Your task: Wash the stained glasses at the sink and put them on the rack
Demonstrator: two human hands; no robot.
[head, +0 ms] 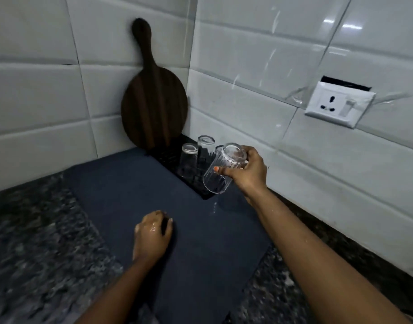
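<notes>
the wet left hand (153,232) rests loosely curled on the dark mat (121,183), holding nothing. beyond it, the right hand (246,170) grips a dripping ribbed glass (220,170), tipped mouth-down over the rack (177,157). racking step; next, lower it beside the upturned glasses (196,153).

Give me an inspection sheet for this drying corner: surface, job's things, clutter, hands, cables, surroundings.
Surface: speckled stone counter with a dark mat over it.
Job's things: black rack in the corner holds two upturned glasses; a third, ribbed glass is tilted, dripping.
Clutter: round wooden board leaning against the tiles.
Hands: right hand grips the ribbed glass; left hand, wet, rests on the mat.
Cables: nothing seen.
Surroundings: white wall tiles, wall socket.
</notes>
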